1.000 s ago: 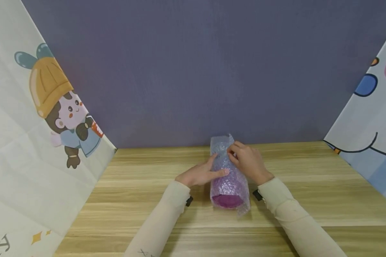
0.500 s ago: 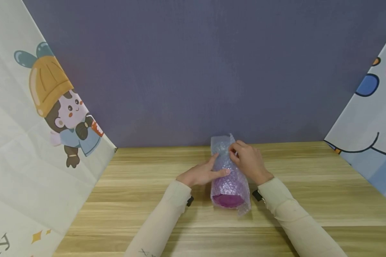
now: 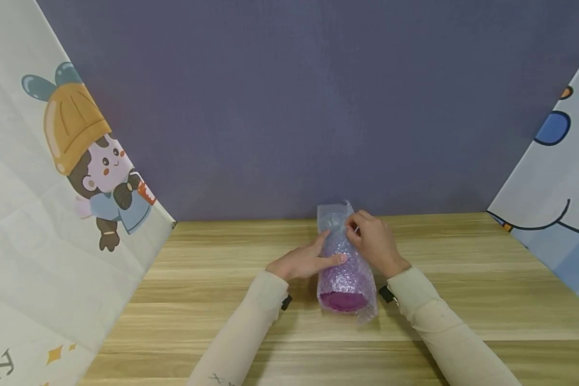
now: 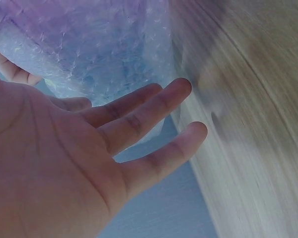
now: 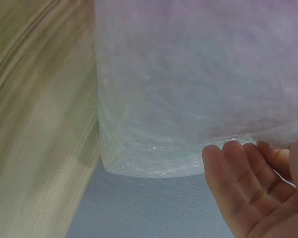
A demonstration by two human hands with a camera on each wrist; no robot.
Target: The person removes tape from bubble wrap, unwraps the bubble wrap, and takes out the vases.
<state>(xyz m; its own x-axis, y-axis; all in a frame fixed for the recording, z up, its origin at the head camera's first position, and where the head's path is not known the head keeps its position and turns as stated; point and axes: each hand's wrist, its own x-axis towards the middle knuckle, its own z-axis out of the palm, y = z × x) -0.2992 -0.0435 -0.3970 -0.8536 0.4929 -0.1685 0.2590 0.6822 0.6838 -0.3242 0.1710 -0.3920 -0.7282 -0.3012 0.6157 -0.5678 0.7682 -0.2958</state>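
A magenta, round-ended object (image 3: 343, 302) lies on the wooden table, rolled in clear bubble wrap (image 3: 343, 279). Its magenta end faces the near side; the rest is veiled by the wrap. My left hand (image 3: 303, 261) lies against the roll's left side, thumb across the top. In the left wrist view, the fingers (image 4: 154, 111) of that hand are extended beside the wrap. At the far right part of the roll, my right hand (image 3: 373, 241) pinches the edge of the wrap between thumb and fingertips. The right wrist view has the loose layered end of the bubble wrap (image 5: 154, 153) beside these fingers.
The wooden table (image 3: 212, 300) runs back to a dark grey-blue panel (image 3: 289, 107) just behind the roll. White printed sheets stand on both sides, the left sheet (image 3: 19, 214) with a cartoon figure and the right sheet (image 3: 559, 203) with coloured shapes.
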